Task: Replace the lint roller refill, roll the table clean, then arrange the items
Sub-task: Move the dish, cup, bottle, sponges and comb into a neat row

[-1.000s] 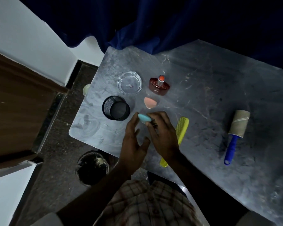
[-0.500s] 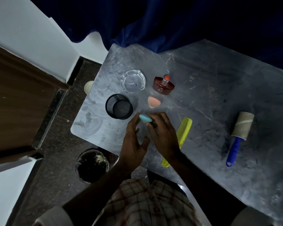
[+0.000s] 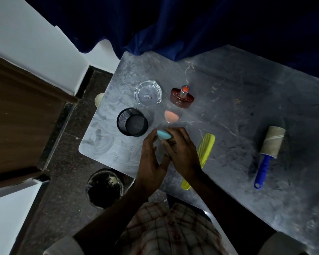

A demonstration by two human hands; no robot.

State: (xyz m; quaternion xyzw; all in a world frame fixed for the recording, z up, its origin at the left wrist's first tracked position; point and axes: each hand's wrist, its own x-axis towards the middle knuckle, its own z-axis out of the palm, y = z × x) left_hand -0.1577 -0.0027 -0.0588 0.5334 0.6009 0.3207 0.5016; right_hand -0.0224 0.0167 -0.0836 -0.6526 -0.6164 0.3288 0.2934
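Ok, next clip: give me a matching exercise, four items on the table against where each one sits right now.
Items:
1. blue sponge
2. lint roller
3. comb
4. pink sponge

Places:
A. alone at the table's right side
B. lying partly under the right hand
C. between the fingertips of both hands
D. on the table just in front of the perfume bottle

Pairs: 1-C, 2-A, 3-B, 4-D
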